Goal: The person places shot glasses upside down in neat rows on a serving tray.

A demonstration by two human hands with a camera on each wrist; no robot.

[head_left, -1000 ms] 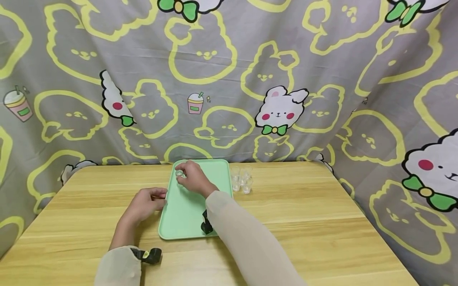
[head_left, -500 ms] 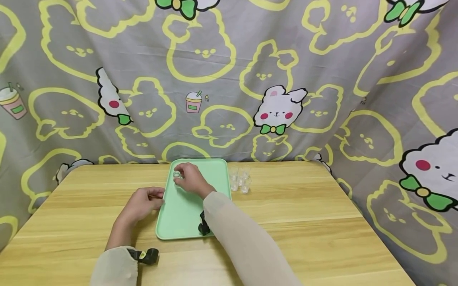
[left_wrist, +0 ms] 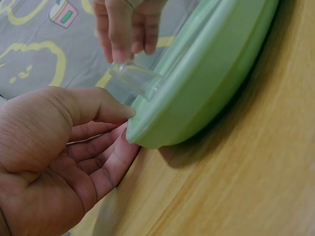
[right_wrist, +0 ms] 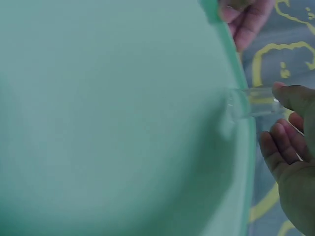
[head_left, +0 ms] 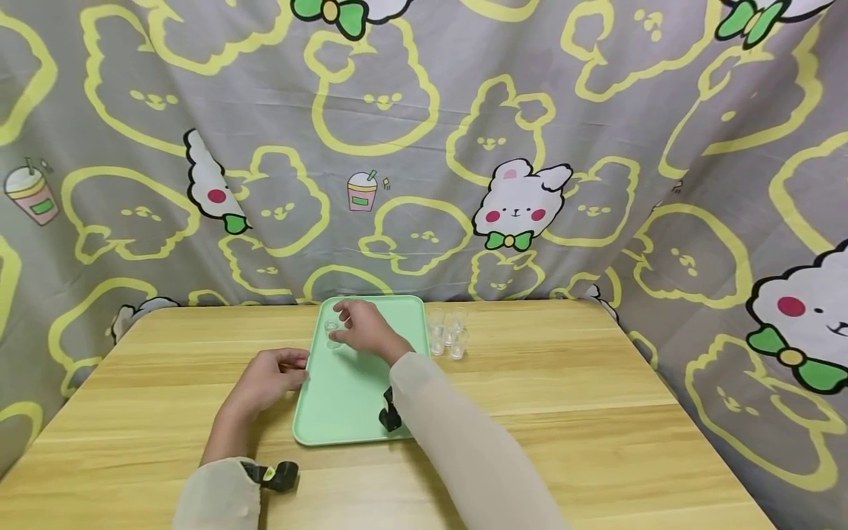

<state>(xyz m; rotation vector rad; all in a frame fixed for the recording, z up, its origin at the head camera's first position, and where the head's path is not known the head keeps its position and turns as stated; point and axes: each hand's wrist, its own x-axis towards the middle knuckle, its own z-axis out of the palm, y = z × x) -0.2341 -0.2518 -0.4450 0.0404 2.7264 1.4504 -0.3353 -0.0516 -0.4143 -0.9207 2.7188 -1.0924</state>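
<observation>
A small clear shot glass (head_left: pixel 332 335) stands upright on the far left of a green tray (head_left: pixel 351 405). My right hand (head_left: pixel 366 327) is just right of the glass. Its fingers are parted, and in the right wrist view the thumb (right_wrist: pixel 290 96) is at the rim of the glass (right_wrist: pixel 253 102); whether it touches cannot be told. My left hand (head_left: pixel 268 379) grips the tray's left edge; in the left wrist view the thumb (left_wrist: pixel 106 105) lies on the rim (left_wrist: pixel 142 118) with fingers below it.
Several more clear shot glasses (head_left: pixel 449 335) stand grouped on the wooden table (head_left: pixel 563 412), just right of the tray. A patterned grey curtain (head_left: pixel 411 169) hangs behind the table and along its right side.
My right hand has loosened its fingers from the shot glass and drawn slightly right. The glass stays on the tray. My left hand keeps its hold on the tray edge.
</observation>
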